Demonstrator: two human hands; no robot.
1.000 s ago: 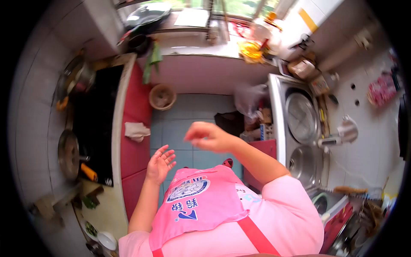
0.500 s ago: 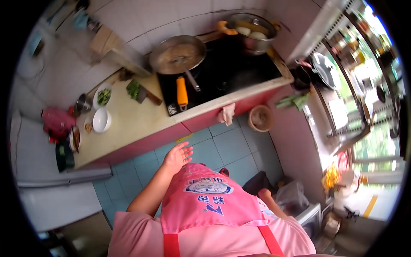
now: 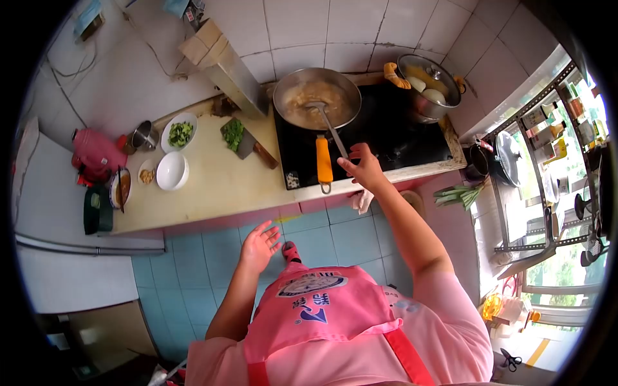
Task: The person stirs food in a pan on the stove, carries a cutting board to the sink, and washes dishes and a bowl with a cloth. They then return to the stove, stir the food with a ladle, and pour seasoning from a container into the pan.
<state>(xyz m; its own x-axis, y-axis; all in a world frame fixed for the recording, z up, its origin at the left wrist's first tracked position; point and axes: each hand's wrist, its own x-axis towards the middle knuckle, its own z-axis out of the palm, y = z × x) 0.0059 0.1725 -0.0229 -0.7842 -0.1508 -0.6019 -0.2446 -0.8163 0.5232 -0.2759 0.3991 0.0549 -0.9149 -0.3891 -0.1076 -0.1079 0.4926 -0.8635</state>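
A wide pan [image 3: 293, 116] with brownish food and liquid sits on the black cooktop [image 3: 380, 145], its orange handle toward me. A metal spatula [image 3: 330, 127] rests in it, its handle end sticking out over the rim. My right hand [image 3: 363, 168] is at that handle end, fingers curled near it; whether they grip it is unclear. Below the counter's front edge, my left hand [image 3: 259, 247] hangs in the air with its fingers spread, holding nothing. A lidded pot [image 3: 427, 110] with pale round items stands at the back right of the cooktop.
On the counter [image 3: 219, 186] lie a cleaver [image 3: 246, 145] with chopped greens, a plate of greens [image 3: 180, 132], a white bowl [image 3: 172, 171] and a metal cup [image 3: 145, 136]. Leafy stalks [image 3: 457, 195] lie at the right, near a window shelf [image 3: 547, 244].
The view has turned from the sink side to the stove. My right hand has moved from in front of my body to the spatula's handle. My left hand stays low and spread.
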